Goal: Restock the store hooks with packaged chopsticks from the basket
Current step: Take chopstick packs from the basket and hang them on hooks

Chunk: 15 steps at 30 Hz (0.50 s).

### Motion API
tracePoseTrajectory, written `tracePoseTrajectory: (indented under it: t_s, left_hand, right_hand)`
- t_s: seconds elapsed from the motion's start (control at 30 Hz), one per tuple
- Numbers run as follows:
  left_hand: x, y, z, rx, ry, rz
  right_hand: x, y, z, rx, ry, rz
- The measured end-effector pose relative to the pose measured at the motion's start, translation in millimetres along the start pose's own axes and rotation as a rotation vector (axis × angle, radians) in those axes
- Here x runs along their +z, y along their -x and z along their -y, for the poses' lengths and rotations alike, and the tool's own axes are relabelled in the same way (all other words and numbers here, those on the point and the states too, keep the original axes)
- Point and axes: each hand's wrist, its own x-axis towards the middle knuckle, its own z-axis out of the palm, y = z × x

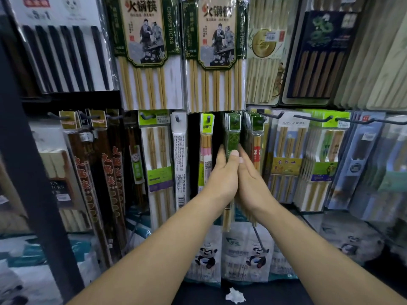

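Between left hand (221, 176), right hand (252, 183): slim green pack (232, 137), upright.

Here's the green-labelled chopstick pack (232, 137), hanging upright just right of the pink-banded pack (206, 148). It's a slim clear sleeve with a dark green header up top, and pale bamboo tips show at the bottom. Its header sits at a hook (236, 121), though how far on is hard to tell. The left hand (222, 175) grips it, thumb across the front, and the right hand (250, 179) presses flat against its far side. Further right of the pink-banded pack hangs a stack of matching green packs (256, 125).
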Motion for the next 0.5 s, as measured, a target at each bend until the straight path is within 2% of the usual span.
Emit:
tracePoseTrajectory:
  t_s: [0.13,0.33,0.5]
  left_hand:
    - [1.2,-7.1,2.1,-0.002,0.11,-0.014]
    - [2.3,-8.2,0.5,-0.022,0.145,-0.049]
    - [-7.1,16.5,0.6,-0.075,-0.065,0.028]
  right_hand:
    - [1.9,-7.8,-6.7,0.009,0.051,0.019]
    - [5.3,-11.3,-8.7,0.03,0.019,0.015]
    - [2.5,7.3,0.6,0.03,0.054,-0.011]
